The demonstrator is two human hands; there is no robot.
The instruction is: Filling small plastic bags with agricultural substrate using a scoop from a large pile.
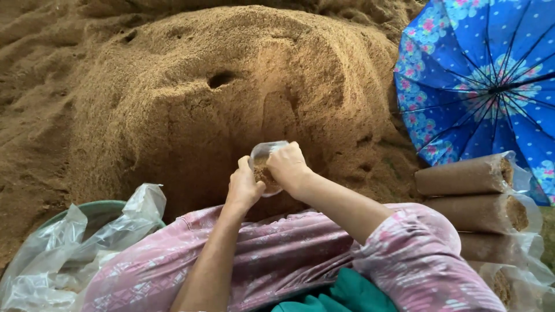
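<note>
- A small clear plastic bag [265, 167], partly filled with brown sawdust-like stuff, sits just below the middle of the frame, held up in front of the big mound.
- The left hand [243, 188] cups the bag from the lower left — its grip curled around the bag's side, thumb pointing up along it.
- The right hand [287, 166] comes in from the right and lies over the bag's mouth, fingers bent and pressed down on the filling; its grip is closed on the bag's upper edge.
- Both forearms run down toward the bottom of the frame, across a lap in pink patterned cloth [289, 254], with a bit of teal cloth [341, 294] at the lower edge.
- Behind the hands the sawdust mound [219, 75] fills the upper left and centre, with a dark hole dug in its face.
- At lower left a green basin [95, 211] holds crumpled clear plastic bags [63, 248].
- At right, packed cylindrical bags [462, 173] lie stacked on their sides — full and brown.
- A blue flowered umbrella [485, 69] lies open in the upper right.
</note>
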